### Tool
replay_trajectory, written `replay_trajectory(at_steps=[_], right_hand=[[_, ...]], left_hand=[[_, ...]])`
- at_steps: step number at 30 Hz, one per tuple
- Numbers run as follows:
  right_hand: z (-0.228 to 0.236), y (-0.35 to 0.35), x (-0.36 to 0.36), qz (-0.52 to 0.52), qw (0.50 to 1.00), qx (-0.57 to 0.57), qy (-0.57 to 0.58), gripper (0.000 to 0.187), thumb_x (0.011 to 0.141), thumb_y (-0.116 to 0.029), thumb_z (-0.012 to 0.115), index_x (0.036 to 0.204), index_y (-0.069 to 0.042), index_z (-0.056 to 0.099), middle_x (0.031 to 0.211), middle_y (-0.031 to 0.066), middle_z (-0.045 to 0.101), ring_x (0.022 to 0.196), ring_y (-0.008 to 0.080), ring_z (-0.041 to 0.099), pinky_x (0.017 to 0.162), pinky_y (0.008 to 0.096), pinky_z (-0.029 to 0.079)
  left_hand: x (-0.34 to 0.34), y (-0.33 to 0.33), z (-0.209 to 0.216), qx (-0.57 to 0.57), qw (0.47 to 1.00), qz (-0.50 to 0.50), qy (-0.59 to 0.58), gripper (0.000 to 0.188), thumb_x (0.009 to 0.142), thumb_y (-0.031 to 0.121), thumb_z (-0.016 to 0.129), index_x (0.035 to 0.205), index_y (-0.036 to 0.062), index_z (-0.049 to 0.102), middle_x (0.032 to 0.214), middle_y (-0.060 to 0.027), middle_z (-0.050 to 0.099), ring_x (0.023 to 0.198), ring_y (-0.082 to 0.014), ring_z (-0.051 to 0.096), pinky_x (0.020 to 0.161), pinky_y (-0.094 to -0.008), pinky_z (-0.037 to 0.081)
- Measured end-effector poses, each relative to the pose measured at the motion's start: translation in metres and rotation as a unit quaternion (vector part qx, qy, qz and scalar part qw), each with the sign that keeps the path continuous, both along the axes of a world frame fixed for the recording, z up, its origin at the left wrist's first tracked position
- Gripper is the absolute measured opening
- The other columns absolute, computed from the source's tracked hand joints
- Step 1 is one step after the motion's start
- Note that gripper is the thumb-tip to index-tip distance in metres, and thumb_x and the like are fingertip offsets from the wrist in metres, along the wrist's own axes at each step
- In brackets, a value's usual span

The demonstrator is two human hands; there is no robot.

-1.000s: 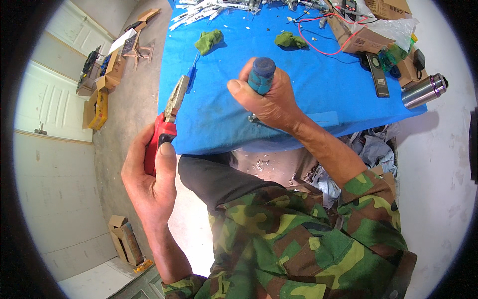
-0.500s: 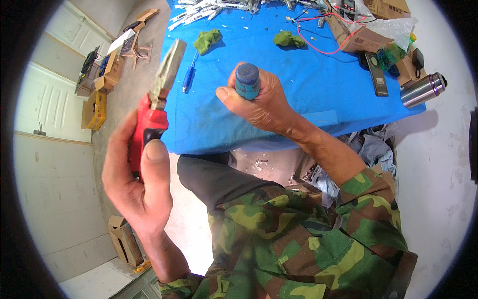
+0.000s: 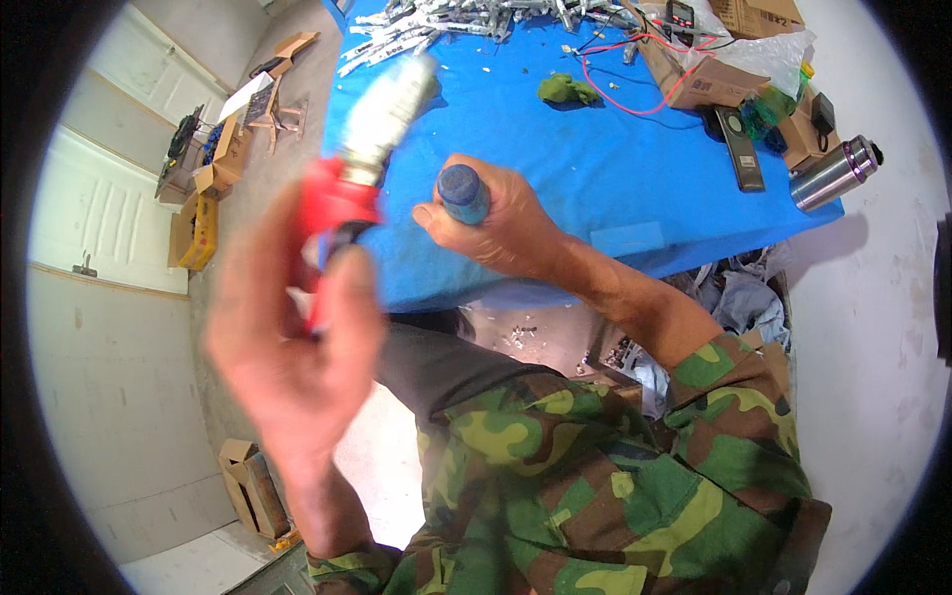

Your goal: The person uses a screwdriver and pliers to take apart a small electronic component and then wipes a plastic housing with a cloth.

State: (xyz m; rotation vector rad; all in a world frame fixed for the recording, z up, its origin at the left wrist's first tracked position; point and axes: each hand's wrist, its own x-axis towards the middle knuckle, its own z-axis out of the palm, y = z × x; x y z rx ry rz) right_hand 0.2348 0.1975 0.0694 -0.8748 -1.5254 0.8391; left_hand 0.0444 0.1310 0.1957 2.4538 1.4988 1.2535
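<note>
My left hand, smeared by motion, is wrapped around a pair of red-handled pliers. Their metal jaws point up and slightly right, above the left part of the blue-covered table. My right hand is closed in a fist around a blue round handle, its end facing up. Whatever lies below that handle is hidden by the fist. A crumpled green cloth lies on the table beyond my right hand.
Thin silvery pieces are heaped at the far edge. Farther right are a cardboard box, a red wire, a dark flat device and a steel flask near the table's corner. Open boxes stand on the floor at left.
My left hand has swung the pliers rightward, so they now cover the blue pen-like tool and most of the left green cloth. My right hand has shifted slightly left and nearer, still gripping the handle.
</note>
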Motion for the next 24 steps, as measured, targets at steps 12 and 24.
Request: replay_trajectory(at_steps=[12, 24], right_hand=[[-0.010, -0.006, -0.009, 0.010, 1.000, 0.016, -0.015, 0.024, 0.093, -0.021, 0.080, 0.091, -0.006, 0.061, 0.071, 0.0027, 0.053, 0.067, 0.0111, 0.046, 0.060, 0.0347, 0.046], [0.035, -0.013, 0.089, 0.034, 0.926, -0.090, 0.365, 0.018, 0.108, -0.028, 0.064, 0.098, -0.014, 0.059, 0.070, -0.0046, 0.046, 0.060, 0.0080, 0.050, 0.049, 0.0257, 0.041]], left_hand=[[-0.009, -0.016, -0.006, -0.017, 0.999, 0.016, -0.027, 0.044, 0.097, 0.022, 0.069, 0.134, -0.0028, 0.065, 0.105, -0.0123, 0.070, 0.091, -0.0198, 0.067, 0.081, -0.0328, 0.054], [-0.086, 0.015, -0.105, -0.190, 0.951, 0.105, -0.221, 0.040, 0.107, 0.027, 0.061, 0.131, -0.0032, 0.070, 0.101, -0.0057, 0.071, 0.085, -0.0112, 0.059, 0.075, -0.0275, 0.049]])
